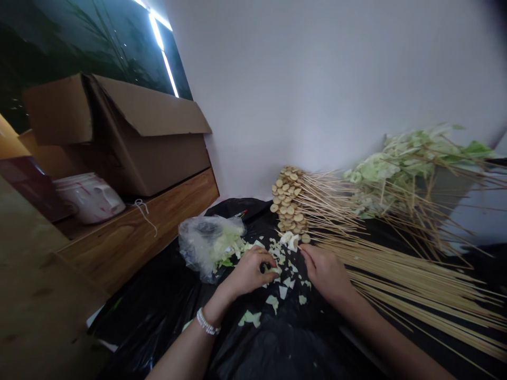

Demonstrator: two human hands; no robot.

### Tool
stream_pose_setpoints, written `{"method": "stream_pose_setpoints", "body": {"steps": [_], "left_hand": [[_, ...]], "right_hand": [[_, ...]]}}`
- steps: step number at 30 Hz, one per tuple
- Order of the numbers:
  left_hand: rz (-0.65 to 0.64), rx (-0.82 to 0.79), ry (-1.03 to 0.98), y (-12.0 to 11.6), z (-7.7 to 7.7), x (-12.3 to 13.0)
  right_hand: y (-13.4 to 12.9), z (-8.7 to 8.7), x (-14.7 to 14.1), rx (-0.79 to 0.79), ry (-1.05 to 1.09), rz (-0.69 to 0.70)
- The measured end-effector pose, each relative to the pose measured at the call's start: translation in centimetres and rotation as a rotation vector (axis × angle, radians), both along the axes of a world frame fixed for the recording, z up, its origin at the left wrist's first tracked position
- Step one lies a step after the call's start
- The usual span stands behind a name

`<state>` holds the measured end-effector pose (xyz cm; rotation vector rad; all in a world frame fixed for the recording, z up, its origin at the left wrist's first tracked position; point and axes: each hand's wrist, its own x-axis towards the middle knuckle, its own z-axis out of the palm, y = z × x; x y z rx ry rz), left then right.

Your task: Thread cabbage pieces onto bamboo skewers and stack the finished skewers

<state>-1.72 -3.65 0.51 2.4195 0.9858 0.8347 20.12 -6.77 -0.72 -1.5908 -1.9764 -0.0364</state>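
Observation:
My right hand (pixel 325 272) is closed on a thin skewer (pixel 300 247); pale cabbage pieces (pixel 291 240) are threaded at its tip. Thumb and fingers of my left hand (pixel 253 270) curl together over the scattered cabbage scraps (pixel 282 291), pinching what looks like a small cabbage piece (pixel 276 270). A clear plastic bag (pixel 194 245) with more torn cabbage (pixel 227 244) lies beyond my left hand. Just past my right hand, a stack of skewers carries round pale slices (pixel 288 198). Bare bamboo skewers (pixel 412 285) lie in a bundle at the right.
Skewers loaded with cabbage leaves (pixel 396 163) are heaped at the back right. Black plastic sheeting (pixel 277 351) covers the work surface. On the left, a wooden ledge (pixel 146 237) bears a cardboard box (pixel 166 158) and a white tub (pixel 93 198). A white wall (pixel 317 89) rises behind.

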Motion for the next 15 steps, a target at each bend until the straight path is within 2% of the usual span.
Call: {"method": "stream_pose_setpoints", "body": {"steps": [2,4,8,11,15], "left_hand": [[0.016,-0.048,-0.097,0.2,-0.1,0.1],[0.087,-0.135,-0.233,0.6,-0.2,0.2],[0.233,-0.422,-0.548,1.2,-0.5,0.2],[0.252,-0.612,-0.786,1.5,-0.5,0.0],[0.258,-0.769,-1.016,1.5,-0.5,0.0]], "right_hand": [[0.0,0.0,0.0,0.013,0.008,0.006],[0.1,0.0,0.0,0.035,0.013,0.011],[0.0,-0.1,-0.1,0.045,0.011,0.015],[-0.2,-0.2,-0.3,0.032,0.012,0.02],[-0.4,-0.3,-0.6,0.013,0.025,0.043]]}}
